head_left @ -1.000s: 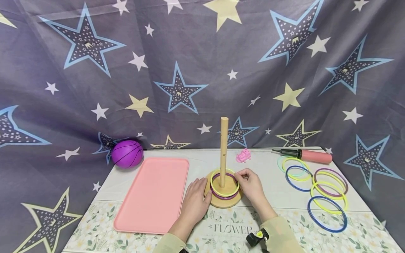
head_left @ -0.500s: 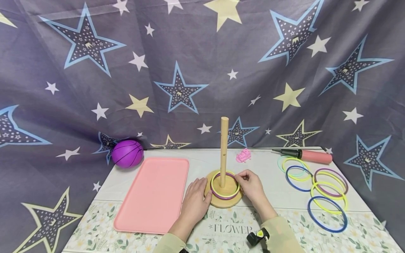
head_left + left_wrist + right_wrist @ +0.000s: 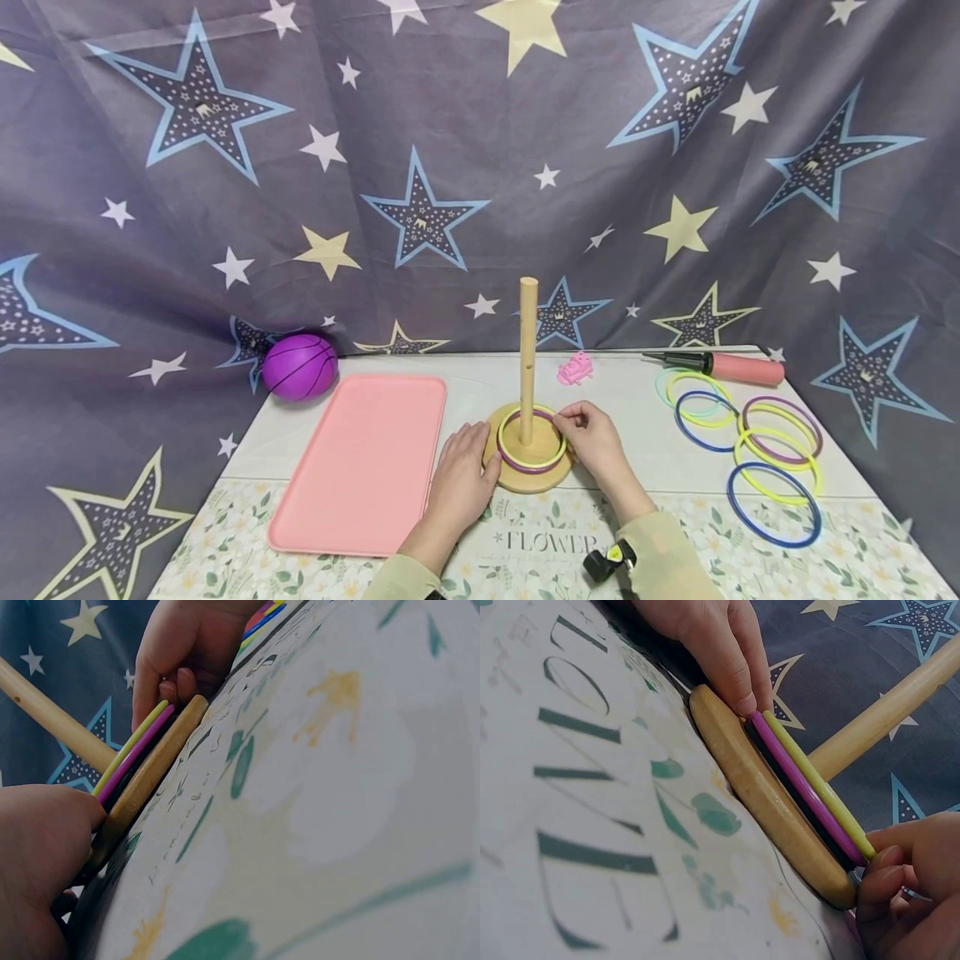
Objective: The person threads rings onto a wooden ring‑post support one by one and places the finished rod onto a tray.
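Now pinching yellow ring (image 3: pixel 810 770) with right hand (image 3: pixel 595 437), low around post (image 3: pixel 528 333), over purple ring (image 3: pixel 804 787); resting left hand (image 3: pixel 465 475) straight-fingered against base (image 3: pixel 531 482). Could drag purple ring along by pinching too deep.

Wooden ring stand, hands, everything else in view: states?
Tall wooden peg, upright
Round wooden base, flat
Purple plastic ring, around the peg
Yellow plastic ring, around the peg, above purple
Left hand, resting against base
Right hand, pinching yellow ring
Pink rectangular plastic tray, flat
Round purple ball, beside tray
Red and black pump, lying down
Loose coloured rings, flat, overlapping
Small pink toy, state unclear
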`<state>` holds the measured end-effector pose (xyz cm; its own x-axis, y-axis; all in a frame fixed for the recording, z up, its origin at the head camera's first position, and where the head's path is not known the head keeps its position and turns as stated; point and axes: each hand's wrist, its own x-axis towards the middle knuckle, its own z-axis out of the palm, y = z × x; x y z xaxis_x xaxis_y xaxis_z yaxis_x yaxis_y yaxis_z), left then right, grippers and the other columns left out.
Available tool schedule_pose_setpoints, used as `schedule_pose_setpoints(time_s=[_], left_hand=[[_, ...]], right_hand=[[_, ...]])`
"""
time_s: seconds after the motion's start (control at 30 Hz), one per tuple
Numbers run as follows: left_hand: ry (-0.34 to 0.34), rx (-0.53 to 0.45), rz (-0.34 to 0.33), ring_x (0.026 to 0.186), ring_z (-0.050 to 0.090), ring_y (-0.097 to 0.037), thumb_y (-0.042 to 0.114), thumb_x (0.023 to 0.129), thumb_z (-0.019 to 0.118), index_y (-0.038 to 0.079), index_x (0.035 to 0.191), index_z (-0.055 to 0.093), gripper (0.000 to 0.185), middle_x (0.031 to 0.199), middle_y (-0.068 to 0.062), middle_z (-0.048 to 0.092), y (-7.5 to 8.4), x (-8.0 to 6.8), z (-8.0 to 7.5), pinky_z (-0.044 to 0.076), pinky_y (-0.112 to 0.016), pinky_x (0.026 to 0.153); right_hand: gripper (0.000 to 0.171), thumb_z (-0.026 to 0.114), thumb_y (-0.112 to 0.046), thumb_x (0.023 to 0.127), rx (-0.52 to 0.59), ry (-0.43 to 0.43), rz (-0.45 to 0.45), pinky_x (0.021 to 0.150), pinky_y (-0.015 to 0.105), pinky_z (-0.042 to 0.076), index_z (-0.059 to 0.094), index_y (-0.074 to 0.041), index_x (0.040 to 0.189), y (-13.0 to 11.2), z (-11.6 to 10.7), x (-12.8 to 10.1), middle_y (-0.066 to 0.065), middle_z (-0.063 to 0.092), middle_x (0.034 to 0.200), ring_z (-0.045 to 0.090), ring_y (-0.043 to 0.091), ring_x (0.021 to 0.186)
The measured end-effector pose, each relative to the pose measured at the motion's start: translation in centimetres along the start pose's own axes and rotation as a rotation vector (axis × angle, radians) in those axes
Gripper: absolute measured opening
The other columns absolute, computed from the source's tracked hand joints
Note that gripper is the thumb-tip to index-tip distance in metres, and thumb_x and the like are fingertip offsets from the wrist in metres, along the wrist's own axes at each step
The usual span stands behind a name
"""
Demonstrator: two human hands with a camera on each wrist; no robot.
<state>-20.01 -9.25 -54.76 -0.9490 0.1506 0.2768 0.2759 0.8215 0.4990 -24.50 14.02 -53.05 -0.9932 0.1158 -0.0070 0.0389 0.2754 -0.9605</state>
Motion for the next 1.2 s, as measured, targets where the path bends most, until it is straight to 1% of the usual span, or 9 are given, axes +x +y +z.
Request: schedule_pose_setpoints(time_s=[0.27,0.43,0.67,0.73,1.03,1.2], left_hand=[[-0.006,0.001,-0.008,0.156,0.043,-0.044,0.024,0.109,0.068,-0.005,0.157,0.056,0.057,0.16,-0.024,0.056,0.0,0.0,0.0,0.028,-0.058,0.133],[-0.01,0.0,-0.02,0.157,0.042,-0.042,0.025,0.11,0.067,-0.004,0.158,0.055,0.058,0.161,-0.023,0.056,-0.2,0.0,0.1,0.026,-0.057,0.134],[-0.008,-0.007,-0.006,0.156,0.043,-0.044,0.024,0.109,0.068,-0.005,0.158,0.055,0.058,0.161,-0.024,0.056,-0.4,0.0,0.1,0.028,-0.058,0.133],[-0.017,-0.01,-0.013,0.158,0.042,-0.042,0.026,0.11,0.067,-0.004,0.159,0.054,0.059,0.162,-0.023,0.055,-0.4,0.1,0.0,0.026,-0.057,0.134],[-0.014,-0.008,-0.007,0.157,0.042,-0.043,0.026,0.11,0.067,-0.004,0.159,0.054,0.059,0.162,-0.023,0.055,-0.3,0.0,0.1,0.027,-0.057,0.134],[-0.003,-0.006,0.002,0.156,0.043,-0.044,0.024,0.109,0.068,-0.005,0.157,0.055,0.058,0.16,-0.024,0.056,-0.4,0.0,0.2,0.028,-0.058,0.133]], right_hand=[[0.011,0.077,-0.013,0.104,-0.041,0.003,-0.016,0.044,0.022,0.044,0.071,-0.003,0.105,0.1,0.0,0.1,0.005,0.062,0.083,0.05,0.01,0.055],[0.011,0.076,-0.013,0.105,-0.036,-0.001,-0.022,0.044,0.022,0.045,0.07,-0.003,0.105,0.1,0.1,0.1,0.005,0.061,0.083,0.051,0.011,0.055],[0.011,0.076,-0.009,0.104,0.017,0.005,-0.018,0.045,0.02,0.045,0.07,0.0,0.107,-0.2,-0.4,0.2,0.005,0.061,0.08,0.052,0.011,0.055],[0.011,0.075,-0.009,0.104,0.018,0.012,-0.02,0.045,0.02,0.045,0.07,0.0,0.108,-0.3,-0.7,0.3,0.005,0.062,0.081,0.053,0.011,0.056],[0.014,0.074,-0.013,0.105,-0.019,0.048,-0.019,0.046,0.021,0.046,0.069,0.0,0.11,-1.1,-2.9,0.1,0.005,0.062,0.082,0.056,0.011,0.056],[0.017,0.074,-0.017,0.107,-0.082,0.053,-0.046,0.047,0.023,0.047,0.07,-0.002,0.114,-1.8,-4.4,-0.2,0.007,0.064,0.09,0.057,0.012,0.057]])
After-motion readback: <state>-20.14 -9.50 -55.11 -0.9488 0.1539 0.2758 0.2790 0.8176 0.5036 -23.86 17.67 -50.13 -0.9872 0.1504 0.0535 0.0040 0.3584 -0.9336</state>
